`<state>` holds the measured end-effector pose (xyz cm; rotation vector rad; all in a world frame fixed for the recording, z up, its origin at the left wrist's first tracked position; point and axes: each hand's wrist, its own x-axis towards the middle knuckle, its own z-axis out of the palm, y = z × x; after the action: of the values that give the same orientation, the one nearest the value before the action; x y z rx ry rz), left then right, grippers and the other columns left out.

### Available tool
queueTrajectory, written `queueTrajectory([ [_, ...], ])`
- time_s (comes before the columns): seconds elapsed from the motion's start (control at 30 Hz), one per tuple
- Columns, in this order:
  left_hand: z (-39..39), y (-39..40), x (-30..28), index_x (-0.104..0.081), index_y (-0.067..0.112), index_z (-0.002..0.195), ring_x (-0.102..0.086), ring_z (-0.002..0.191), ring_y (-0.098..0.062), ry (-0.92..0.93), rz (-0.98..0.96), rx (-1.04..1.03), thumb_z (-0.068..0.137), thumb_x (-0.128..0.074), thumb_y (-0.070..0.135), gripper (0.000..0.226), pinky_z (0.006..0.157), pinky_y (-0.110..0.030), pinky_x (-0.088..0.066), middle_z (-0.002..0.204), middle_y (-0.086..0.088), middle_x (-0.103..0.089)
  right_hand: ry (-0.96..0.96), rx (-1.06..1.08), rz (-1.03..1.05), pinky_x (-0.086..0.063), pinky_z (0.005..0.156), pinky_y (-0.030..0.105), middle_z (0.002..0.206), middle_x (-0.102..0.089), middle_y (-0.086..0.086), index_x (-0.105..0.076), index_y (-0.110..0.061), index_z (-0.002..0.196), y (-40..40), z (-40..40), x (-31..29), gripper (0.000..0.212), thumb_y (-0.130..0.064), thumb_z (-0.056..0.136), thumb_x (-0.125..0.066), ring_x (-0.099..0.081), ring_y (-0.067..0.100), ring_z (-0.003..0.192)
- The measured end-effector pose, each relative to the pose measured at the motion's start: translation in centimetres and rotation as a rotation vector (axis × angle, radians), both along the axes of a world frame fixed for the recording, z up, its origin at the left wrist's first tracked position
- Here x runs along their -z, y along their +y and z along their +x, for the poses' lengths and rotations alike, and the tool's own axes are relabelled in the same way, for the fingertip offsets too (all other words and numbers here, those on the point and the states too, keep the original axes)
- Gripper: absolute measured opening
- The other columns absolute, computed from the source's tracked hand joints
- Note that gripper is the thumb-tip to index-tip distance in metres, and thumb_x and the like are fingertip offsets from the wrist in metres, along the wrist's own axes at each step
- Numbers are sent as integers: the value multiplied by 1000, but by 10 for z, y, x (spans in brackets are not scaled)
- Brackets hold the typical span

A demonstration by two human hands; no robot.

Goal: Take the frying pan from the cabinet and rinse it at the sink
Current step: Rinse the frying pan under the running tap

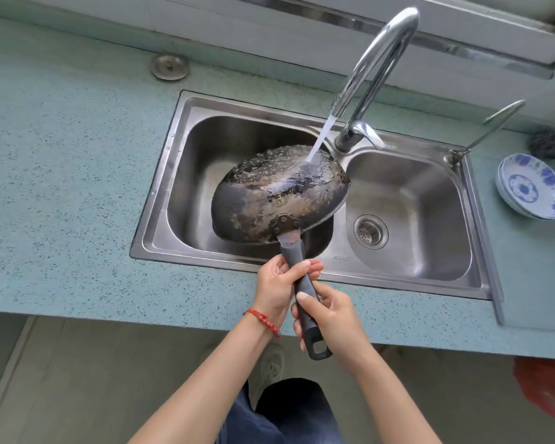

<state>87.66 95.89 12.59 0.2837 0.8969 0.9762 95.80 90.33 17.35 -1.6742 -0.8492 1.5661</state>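
Both hands clamp the handle, left hand (277, 283) above right hand (329, 318); the frying pan (279, 193) hangs underside-up over the sink's (161, 200) left basin; tilt it slowly so the tap's (375, 68) water sweeps the whole underside.

Both forearms extend forward, bare. Left hand (281, 283) grips the frying pan handle (303, 293) farther out, fingers curled over it, a red bracelet (263, 322) at its wrist. Right hand (329, 320) grips nearer the body, thumb laid along the handle.
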Motion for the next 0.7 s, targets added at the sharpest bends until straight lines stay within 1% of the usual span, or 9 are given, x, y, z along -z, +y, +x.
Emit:
queueTrajectory([
  [0.17,-6,8,-3,-57,-1,86,-71,68,-16,-21,-8,22,83,-53,-4,6,64,-22,-57,68,-5,-74,-33,2,6,-47,40,31,63,-54,14,-54,-5,76,9,-6,1,15,-2,89,-48,-52,24,44],
  [0.3,-7,8,-6,-56,0,85,-71,66,-17,-4,-1,20,83,-53,-5,6,63,-22,-57,65,-5,-73,-2,-2,10,-48,39,30,63,-54,15,-54,-1,78,10,-6,0,13,-1,89,-47,-53,23,44],
  [0.53,-12,7,-10,-56,0,83,-71,65,-17,127,64,23,79,-59,-5,6,60,-22,-57,63,-6,-73,157,21,51,-48,36,28,63,-57,11,-55,3,82,5,-9,-3,12,2,90,-45,-53,21,43],
  [0.7,-12,6,-16,-55,-1,83,-71,64,-16,228,113,31,78,-62,-4,9,60,-22,-57,69,-9,-70,284,51,57,-48,36,26,63,-58,9,-55,2,84,4,-9,-1,14,2,90,-43,-54,19,44],
])
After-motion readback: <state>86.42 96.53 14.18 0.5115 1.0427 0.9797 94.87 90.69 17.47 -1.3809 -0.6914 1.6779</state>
